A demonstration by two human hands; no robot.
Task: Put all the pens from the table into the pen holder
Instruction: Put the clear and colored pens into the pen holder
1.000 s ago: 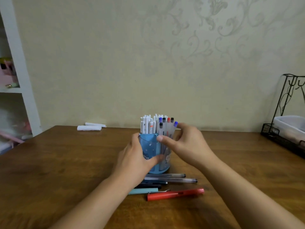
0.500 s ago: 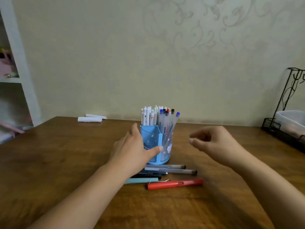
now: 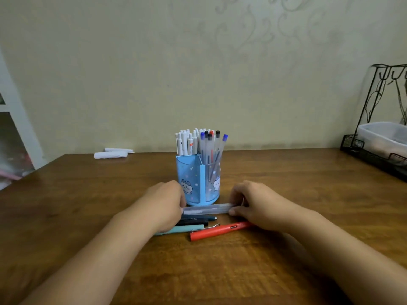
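- Pen holder: round blue plastic body with cartoon prints and a translucent front compartment; stands upright on the surface, which is brown wood with visible grain and a slight sheen.
- Contents: white-barrelled pens fill the rear left compartment; frosted pens with blue, black and red caps stand in the translucent one.
- Frosted pen: translucent straight barrel, held level just in front of the holder base.
- Left hand: fingers curled, pinching the left end of the frosted pen.
- Right hand: fingers curled, pinching the right end.
- Remaining pens on the surface: two dark pens, a teal pen and a red pen with a metal clip, side by side in front of the holder.
- Change from 0.5 s ago: the left hand has left the holder wall; the right hand, then raised and holding nothing, has come down. Both now hold the frosted pen.
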